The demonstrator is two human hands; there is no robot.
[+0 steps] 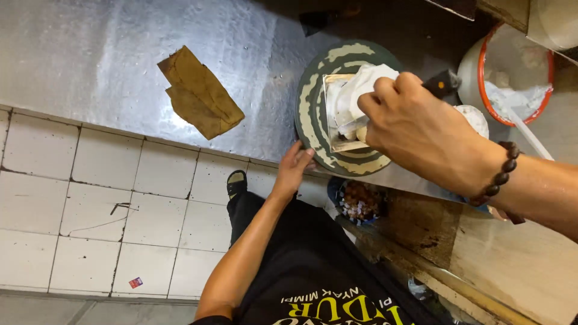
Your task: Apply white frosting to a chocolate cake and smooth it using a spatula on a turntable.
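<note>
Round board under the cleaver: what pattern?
Round board: dark green with cream rings, head view.

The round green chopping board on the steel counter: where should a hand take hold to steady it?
Grip the near rim of the round green chopping board, coming from the counter's front edge. That edge overhangs slightly, so fingers can hook it, as the left hand does now. The right hand holds a cleaver over the middle, so the top is taken.

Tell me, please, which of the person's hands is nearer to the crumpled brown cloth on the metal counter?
Left. The left hand grips the round board's near edge, closer to the brown cloth. The right hand is over the board, farther off.
</note>
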